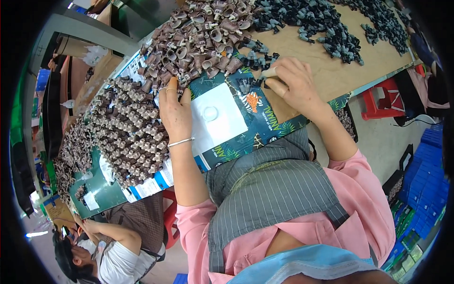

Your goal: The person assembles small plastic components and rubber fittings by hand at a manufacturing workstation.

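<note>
My left hand point(174, 110) rests at the edge of a big heap of small brown cup-shaped plastic parts point(198, 40), its fingers curled on one of them; a thin bracelet circles the wrist. My right hand point(291, 83) is closed around a small dark grey part beside a few loose grey pieces point(257, 52). Between the hands lies a dark green printed cardboard sheet point(262, 132) with a white panel point(218, 117) and a clear round dimple. A second pile of assembled brown parts point(132, 135) lies left of my left hand.
Dark grey parts point(331, 28) spread over brown cardboard point(331, 75) at the top right. A red stool point(380, 97) and blue crates point(428, 175) stand to the right. Another person point(109, 246) sits at the lower left. Cardboard boxes point(94, 71) lie at the upper left.
</note>
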`<state>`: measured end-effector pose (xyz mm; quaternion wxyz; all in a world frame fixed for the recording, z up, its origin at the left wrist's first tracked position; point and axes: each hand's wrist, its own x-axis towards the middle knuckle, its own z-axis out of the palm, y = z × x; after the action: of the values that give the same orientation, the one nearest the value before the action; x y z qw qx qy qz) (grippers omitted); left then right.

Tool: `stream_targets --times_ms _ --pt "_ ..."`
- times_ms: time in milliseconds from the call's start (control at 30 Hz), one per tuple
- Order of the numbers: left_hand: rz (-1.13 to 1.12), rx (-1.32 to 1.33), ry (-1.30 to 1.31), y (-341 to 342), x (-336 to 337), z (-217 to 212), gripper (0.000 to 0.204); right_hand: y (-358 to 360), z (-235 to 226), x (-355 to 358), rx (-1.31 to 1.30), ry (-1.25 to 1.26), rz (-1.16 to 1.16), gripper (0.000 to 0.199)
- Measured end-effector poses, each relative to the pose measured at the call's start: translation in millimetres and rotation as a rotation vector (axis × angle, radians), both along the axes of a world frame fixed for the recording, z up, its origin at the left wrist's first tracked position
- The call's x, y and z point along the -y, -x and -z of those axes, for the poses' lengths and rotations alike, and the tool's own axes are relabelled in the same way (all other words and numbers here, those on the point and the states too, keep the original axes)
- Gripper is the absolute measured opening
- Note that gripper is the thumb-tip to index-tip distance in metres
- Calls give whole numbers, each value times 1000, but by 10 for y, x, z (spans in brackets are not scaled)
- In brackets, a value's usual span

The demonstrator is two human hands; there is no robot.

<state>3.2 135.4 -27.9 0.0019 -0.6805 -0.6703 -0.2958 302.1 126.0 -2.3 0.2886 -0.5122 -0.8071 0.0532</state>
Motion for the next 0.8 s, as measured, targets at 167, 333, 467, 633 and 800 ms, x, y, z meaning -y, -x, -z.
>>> stream_targets --times_ms 167,333,467,633,800 --pt "-23 114 52 -10 85 -81 47 229 43 -47 33 -92 -91 26" --pt "0 429 14 -12 345 -168 47 319 102 -86 142 -20 -96 32" --pt "-24 1074 -17 9 698 -161 44 290 116 -73 58 -37 -98 28" --pt "19 1497 115 -30 1102 -164 47 485 -81 40 -31 -62 -208 20" --pt "-2 1496 207 -44 1323 -108 46 894 -107 102 -5 -92 -348 19"
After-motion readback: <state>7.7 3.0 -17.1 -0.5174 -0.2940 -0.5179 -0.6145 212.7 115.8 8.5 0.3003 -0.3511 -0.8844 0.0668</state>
